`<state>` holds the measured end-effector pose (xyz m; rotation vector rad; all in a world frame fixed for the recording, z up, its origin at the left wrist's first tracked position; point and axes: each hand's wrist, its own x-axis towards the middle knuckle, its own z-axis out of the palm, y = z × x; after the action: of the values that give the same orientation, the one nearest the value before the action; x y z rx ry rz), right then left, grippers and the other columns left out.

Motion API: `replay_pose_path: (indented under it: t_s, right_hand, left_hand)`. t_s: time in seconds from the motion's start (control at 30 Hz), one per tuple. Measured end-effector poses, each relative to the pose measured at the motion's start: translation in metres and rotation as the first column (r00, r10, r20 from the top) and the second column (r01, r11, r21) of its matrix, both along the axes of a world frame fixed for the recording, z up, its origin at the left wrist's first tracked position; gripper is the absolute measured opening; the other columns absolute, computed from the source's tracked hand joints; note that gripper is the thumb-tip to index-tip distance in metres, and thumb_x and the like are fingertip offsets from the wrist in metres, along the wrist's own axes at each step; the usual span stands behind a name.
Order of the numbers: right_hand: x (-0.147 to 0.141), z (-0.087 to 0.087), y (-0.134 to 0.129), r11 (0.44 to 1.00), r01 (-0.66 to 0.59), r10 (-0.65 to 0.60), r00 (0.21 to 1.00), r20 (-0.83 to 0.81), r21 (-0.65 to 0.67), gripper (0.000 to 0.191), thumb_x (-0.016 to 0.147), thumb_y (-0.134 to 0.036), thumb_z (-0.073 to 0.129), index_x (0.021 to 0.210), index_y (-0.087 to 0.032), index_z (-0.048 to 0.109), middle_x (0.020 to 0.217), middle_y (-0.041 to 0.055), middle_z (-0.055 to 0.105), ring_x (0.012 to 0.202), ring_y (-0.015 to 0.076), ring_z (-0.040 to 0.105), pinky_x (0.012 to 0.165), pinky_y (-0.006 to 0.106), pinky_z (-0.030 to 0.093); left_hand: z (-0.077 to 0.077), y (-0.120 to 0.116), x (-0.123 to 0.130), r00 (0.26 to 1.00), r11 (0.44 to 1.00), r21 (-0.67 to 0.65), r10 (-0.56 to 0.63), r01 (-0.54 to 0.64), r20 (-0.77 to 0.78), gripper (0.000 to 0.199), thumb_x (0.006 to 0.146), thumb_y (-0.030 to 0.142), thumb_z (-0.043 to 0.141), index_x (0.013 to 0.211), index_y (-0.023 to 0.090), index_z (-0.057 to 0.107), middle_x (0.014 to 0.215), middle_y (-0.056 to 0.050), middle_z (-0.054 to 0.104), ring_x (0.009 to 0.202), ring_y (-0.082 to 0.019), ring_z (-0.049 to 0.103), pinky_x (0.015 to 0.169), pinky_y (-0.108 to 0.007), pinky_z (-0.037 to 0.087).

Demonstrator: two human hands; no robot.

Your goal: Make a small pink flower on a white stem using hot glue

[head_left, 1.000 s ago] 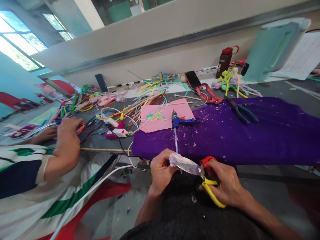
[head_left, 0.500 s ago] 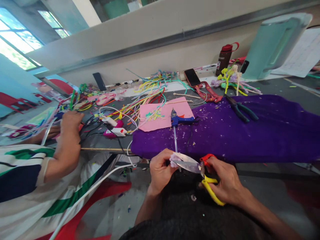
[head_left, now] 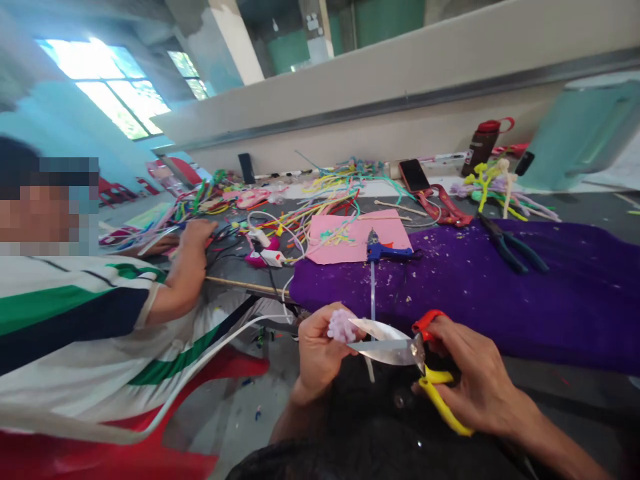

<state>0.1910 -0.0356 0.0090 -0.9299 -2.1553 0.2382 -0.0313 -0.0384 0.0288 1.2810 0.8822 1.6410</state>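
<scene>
My left hand (head_left: 317, 357) is closed around a small lilac bundle of fuzzy stems (head_left: 341, 326), with its bumpy end facing up. A pale strip hangs beneath that hand. In my right hand (head_left: 477, 383) is a pair of scissors (head_left: 393, 351) with one red and one yellow handle. The blades stand apart, and their tips reach the right side of the bundle. Whether they touch it I cannot tell. Just beyond my hands, a blue glue gun (head_left: 387, 252) lies on pink paper (head_left: 325, 250), its glue stick pointing towards me.
Purple cloth (head_left: 450, 293) covers the near table edge, with pliers (head_left: 515, 247) on it. Behind lie colourful fuzzy stems (head_left: 330, 193), a phone (head_left: 414, 175) and a bottle (head_left: 483, 147). Left are a power strip (head_left: 267, 258) and a seated co-worker (head_left: 100, 313). A white cable (head_left: 175, 393) crosses the left foreground.
The view has swung left, bringing the co-worker's head into the picture. The bundle's end now shows more fully, and the blades have shifted towards its right edge.
</scene>
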Motion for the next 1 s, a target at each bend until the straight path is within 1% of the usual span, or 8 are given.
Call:
replay_pose_path:
  t_s: [0.1,0.2,0.37,0.5,0.63,0.7,0.83,1.0]
  right_hand:
    - [-0.001,0.001,0.0,1.0,-0.007,0.008,0.999,-0.039,0.023,0.044,0.064,-0.036,0.068,0.098,-0.017,0.047,0.073,0.0024,0.053,0.059,0.0156,0.049,0.053,0.028,0.039]
    - [0.003,0.001,-0.001,0.999,-0.022,0.018,0.994,-0.112,-0.035,0.04,0.07,-0.036,0.062,0.103,-0.019,0.046,0.075,0.0034,0.055,0.058,0.0158,0.051,0.051,0.027,0.041]
    - [0.01,0.008,-0.002,0.991,-0.058,0.04,0.989,-0.144,-0.123,0.043,0.073,-0.035,0.056,0.112,-0.019,0.045,0.081,0.0051,0.06,0.064,0.0197,0.058,0.057,0.029,0.046]
    - [0.002,0.015,0.0,0.999,-0.021,0.018,0.997,-0.08,-0.035,0.043,0.069,-0.032,0.061,0.107,-0.018,0.046,0.079,0.0043,0.06,0.061,0.018,0.056,0.056,0.028,0.045]
    - [-0.01,0.017,0.003,0.997,-0.02,0.022,1.0,-0.022,0.075,0.043,0.064,-0.032,0.069,0.098,-0.017,0.048,0.07,0.0014,0.054,0.056,0.0146,0.05,0.052,0.026,0.042]
    - [-0.014,0.017,0.004,0.994,-0.008,0.01,1.0,-0.017,0.108,0.045,0.062,-0.033,0.071,0.098,-0.017,0.048,0.07,0.0012,0.053,0.057,0.0145,0.049,0.052,0.026,0.042]
    - [-0.017,0.017,0.005,0.988,0.025,-0.02,0.999,-0.038,0.151,0.048,0.061,-0.034,0.072,0.1,-0.017,0.048,0.074,0.0032,0.055,0.06,0.0152,0.051,0.054,0.028,0.044]
    - [-0.018,0.013,0.007,0.986,0.047,-0.045,0.999,-0.018,0.162,0.05,0.062,-0.038,0.072,0.101,-0.017,0.049,0.078,0.005,0.056,0.06,0.0152,0.051,0.054,0.03,0.045]
  left_hand:
    - [0.008,-0.006,-0.001,0.994,1.0,-0.002,0.001,-0.001,0.109,0.013,0.064,0.024,0.072,0.065,0.016,0.062,0.056,0.003,0.056,0.04,-0.005,0.044,0.035,-0.016,0.035]
    - [0.012,-0.008,-0.001,0.984,1.0,-0.017,0.006,-0.004,0.178,0.018,0.061,0.025,0.075,0.066,0.015,0.06,0.058,0.001,0.06,0.036,-0.004,0.042,0.031,-0.016,0.033]
    - [0.009,-0.005,0.0,0.983,0.999,-0.036,-0.011,0.018,0.185,0.018,0.06,0.023,0.075,0.065,0.015,0.06,0.057,0.0,0.061,0.036,-0.005,0.043,0.031,-0.016,0.033]
    - [0.008,-0.004,0.0,0.995,0.999,-0.038,0.013,-0.009,0.102,0.019,0.061,0.026,0.074,0.066,0.015,0.06,0.057,0.002,0.057,0.038,-0.005,0.042,0.034,-0.017,0.034]
    - [0.012,-0.005,-0.003,0.989,0.994,0.06,0.101,-0.095,-0.109,0.015,0.066,0.026,0.071,0.064,0.014,0.062,0.057,0.001,0.054,0.049,-0.008,0.047,0.045,-0.019,0.039]
    - [0.014,-0.006,-0.004,0.973,0.984,0.115,0.155,-0.136,-0.174,0.013,0.069,0.025,0.068,0.065,0.014,0.062,0.06,0.0,0.056,0.054,-0.01,0.049,0.049,-0.02,0.04]
    - [0.015,-0.005,-0.003,0.95,0.965,0.184,0.223,-0.185,-0.217,0.012,0.071,0.024,0.067,0.065,0.014,0.062,0.061,0.0,0.057,0.055,-0.01,0.049,0.051,-0.019,0.039]
    - [0.012,-0.003,-0.003,0.934,0.955,0.197,0.265,-0.221,-0.237,0.011,0.069,0.024,0.069,0.068,0.015,0.064,0.062,-0.001,0.057,0.054,-0.01,0.048,0.049,-0.019,0.038]
